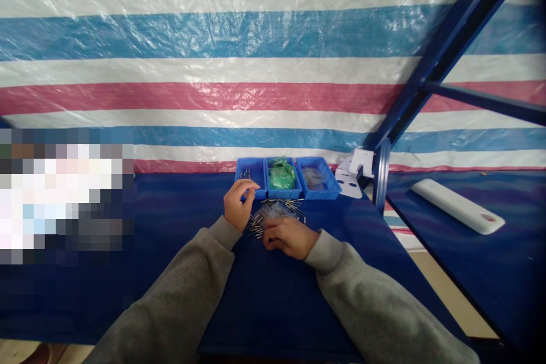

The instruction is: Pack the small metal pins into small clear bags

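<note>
My left hand (239, 205) is right at the front edge of the left blue tray (256, 168), fingertips pinched together, can't tell if a pin is in them. My right hand (290, 238) lies curled, fingers together, touching the loose pile of metal pins (277, 210) on the blue bench (273, 296), just ahead of it. The pile sits between my hands, in front of the trays.

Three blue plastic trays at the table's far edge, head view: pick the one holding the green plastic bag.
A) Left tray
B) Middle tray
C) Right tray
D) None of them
B: the crumpled green plastic bag lies inside the middle blue plastic tray, between the other two.
</note>
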The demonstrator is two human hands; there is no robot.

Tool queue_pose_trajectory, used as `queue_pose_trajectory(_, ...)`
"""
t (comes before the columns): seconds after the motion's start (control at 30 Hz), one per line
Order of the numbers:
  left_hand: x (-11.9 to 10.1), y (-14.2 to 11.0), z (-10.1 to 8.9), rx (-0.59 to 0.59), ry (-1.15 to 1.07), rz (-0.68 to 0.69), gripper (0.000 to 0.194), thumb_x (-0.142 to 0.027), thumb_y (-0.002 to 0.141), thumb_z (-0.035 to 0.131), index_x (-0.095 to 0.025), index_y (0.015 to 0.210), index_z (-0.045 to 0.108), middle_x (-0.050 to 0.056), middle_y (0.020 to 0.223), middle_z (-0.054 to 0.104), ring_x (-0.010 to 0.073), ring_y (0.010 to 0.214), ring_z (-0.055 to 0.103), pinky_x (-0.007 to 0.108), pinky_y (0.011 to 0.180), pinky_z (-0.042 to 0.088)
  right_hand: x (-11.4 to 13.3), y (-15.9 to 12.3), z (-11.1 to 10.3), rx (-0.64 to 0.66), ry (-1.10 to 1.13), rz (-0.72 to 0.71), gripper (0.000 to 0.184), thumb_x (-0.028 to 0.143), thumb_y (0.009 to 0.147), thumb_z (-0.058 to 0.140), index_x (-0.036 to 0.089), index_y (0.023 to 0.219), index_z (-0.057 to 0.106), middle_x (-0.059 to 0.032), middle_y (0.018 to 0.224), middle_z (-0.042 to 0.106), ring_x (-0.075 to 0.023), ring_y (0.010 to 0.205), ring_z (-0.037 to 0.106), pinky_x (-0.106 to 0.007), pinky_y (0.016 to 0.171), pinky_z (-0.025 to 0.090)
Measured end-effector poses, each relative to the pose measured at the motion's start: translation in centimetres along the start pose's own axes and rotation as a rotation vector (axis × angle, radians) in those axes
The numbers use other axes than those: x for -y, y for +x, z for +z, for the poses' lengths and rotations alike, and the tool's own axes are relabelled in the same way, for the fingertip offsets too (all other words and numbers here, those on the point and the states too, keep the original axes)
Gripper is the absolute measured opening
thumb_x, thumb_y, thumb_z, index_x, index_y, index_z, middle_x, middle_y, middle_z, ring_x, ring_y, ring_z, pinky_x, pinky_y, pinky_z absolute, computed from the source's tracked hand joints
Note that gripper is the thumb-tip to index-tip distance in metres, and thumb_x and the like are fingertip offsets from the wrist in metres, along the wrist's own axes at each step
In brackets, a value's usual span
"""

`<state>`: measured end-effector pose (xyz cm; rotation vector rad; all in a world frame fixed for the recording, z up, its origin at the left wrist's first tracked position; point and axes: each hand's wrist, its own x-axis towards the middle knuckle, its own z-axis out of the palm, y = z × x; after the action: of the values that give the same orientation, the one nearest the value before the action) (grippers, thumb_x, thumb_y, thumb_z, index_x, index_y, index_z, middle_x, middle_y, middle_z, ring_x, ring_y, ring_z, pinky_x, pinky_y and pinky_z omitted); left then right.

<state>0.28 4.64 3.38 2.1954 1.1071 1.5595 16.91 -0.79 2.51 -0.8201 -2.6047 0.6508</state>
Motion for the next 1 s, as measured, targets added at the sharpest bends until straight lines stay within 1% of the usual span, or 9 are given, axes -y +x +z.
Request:
queue_pose_trajectory(0.07, 0.2, -0.2, 0.1, -0.019, -0.024, -0.028, 0.015, -0.019, 0.083, 0.048, -0.016, 0.081, 0.063, 0.005, 0.087, 0.062, 0.0133, 0.077, 0.057, 0.024, 0.067, 0.046, 0.2, 0.1, -0.1, -0.114, 0.054, -0.01, 0.008, 0.02, 0.082, 0.052, 0.019, 0.08, 0.06, -0.0019, 0.083, 0.058, -0.0121, 0.075, 0.054, -0.022, 0.066, 0.039)
queue_pose_trajectory(0.17, 0.2, -0.5, 0.3, -0.017, -0.069, -0.082, 0.015, -0.022, 0.084, 0.049, -0.016, 0.085, 0.063, 0.005, 0.086, 0.062, 0.0128, 0.073, 0.059, 0.023, 0.065, 0.046, 0.1, 0.1, -0.2, -0.414, 0.143, 0.093, 0.011, 0.025, 0.085, 0.048, 0.019, 0.083, 0.057, -0.0017, 0.077, 0.059, -0.0122, 0.069, 0.054, -0.023, 0.064, 0.041)
queue_pose_trajectory(0.23, 0.0, -0.7, 0.5, 0.035, -0.112, -0.107, 0.017, -0.023, 0.085, 0.048, -0.015, 0.09, 0.062, 0.005, 0.087, 0.064, 0.0126, 0.072, 0.06, 0.022, 0.064, 0.047, -0.2, -0.1, -0.4, -0.601, 0.236, 0.211, 0.013, 0.03, 0.085, 0.048, 0.019, 0.085, 0.055, -0.0006, 0.07, 0.059, -0.0121, 0.06, 0.055, -0.024, 0.06, 0.043)
queue_pose_trajectory(0.33, -0.5, -0.9, 0.6, 0.142, -0.135, -0.088, 0.019, -0.024, 0.084, 0.049, -0.016, 0.096, 0.062, 0.005, 0.09, 0.066, 0.0129, 0.075, 0.062, 0.022, 0.068, 0.048, -0.7, -0.4, -0.6, -0.758, 0.466, 0.326, 0.017, 0.036, 0.081, 0.052, 0.019, 0.084, 0.052, -0.0009, 0.066, 0.062, -0.0135, 0.055, 0.059, -0.025, 0.055, 0.047)
queue_pose_trajectory(0.47, -1.1, -1.0, 0.8, 0.214, -0.126, -0.001, 0.016, -0.026, 0.08, 0.056, -0.016, 0.087, 0.066, 0.005, 0.083, 0.068, 0.0138, 0.072, 0.061, 0.024, 0.067, 0.048, -1.2, -0.4, -0.9, -0.832, 0.785, 0.35, 0.025, 0.041, 0.076, 0.058, 0.018, 0.082, 0.05, -0.0035, 0.069, 0.065, -0.0163, 0.055, 0.062, -0.028, 0.051, 0.05)
queue_pose_trajectory(0.53, -1.1, -1.0, 0.9, 0.215, -0.134, 0.019, 0.015, -0.026, 0.08, 0.057, -0.016, 0.081, 0.067, 0.005, 0.078, 0.068, 0.0141, 0.07, 0.061, 0.025, 0.066, 0.048, -1.2, -0.3, -1.0, -0.853, 0.859, 0.342, 0.028, 0.043, 0.074, 0.059, 0.018, 0.081, 0.051, -0.0032, 0.068, 0.065, -0.0152, 0.052, 0.061, -0.026, 0.046, 0.048)
queue_pose_trajectory(0.77, -0.9, -1.0, 0.8, 0.232, -0.168, -0.033, 0.019, -0.03, 0.079, 0.057, -0.016, 0.086, 0.067, 0.006, 0.08, 0.069, 0.014, 0.069, 0.062, 0.024, 0.065, 0.049, -1.7, -0.3, -1.1, -0.951, 0.789, 0.394, 0.027, 0.042, 0.071, 0.063, 0.018, 0.078, 0.056, 0.0042, 0.05, 0.052, -0.0085, 0.039, 0.047, -0.021, 0.037, 0.036)
queue_pose_trajectory(0.9, -1.2, -1.0, 0.9, 0.226, -0.15, -0.017, 0.017, -0.029, 0.079, 0.058, -0.015, 0.081, 0.067, 0.005, 0.077, 0.068, 0.014, 0.067, 0.061, 0.025, 0.065, 0.048, -1.8, -0.3, -1.0, -0.921, 0.787, 0.403, 0.027, 0.044, 0.072, 0.062, 0.018, 0.078, 0.055, 0.0046, 0.05, 0.05, -0.008, 0.039, 0.044, -0.02, 0.037, 0.034)
queue_pose_trajectory(1.0, -1.3, -1.0, 0.9, 0.195, -0.147, -0.039, 0.017, -0.028, 0.081, 0.055, -0.015, 0.081, 0.066, 0.005, 0.078, 0.068, 0.0141, 0.069, 0.062, 0.025, 0.067, 0.048, -1.6, -0.2, -1.0, -0.889, 0.691, 0.406, 0.026, 0.043, 0.073, 0.06, 0.018, 0.076, 0.056, 0.0039, 0.053, 0.051, -0.0086, 0.042, 0.045, -0.021, 0.04, 0.035)
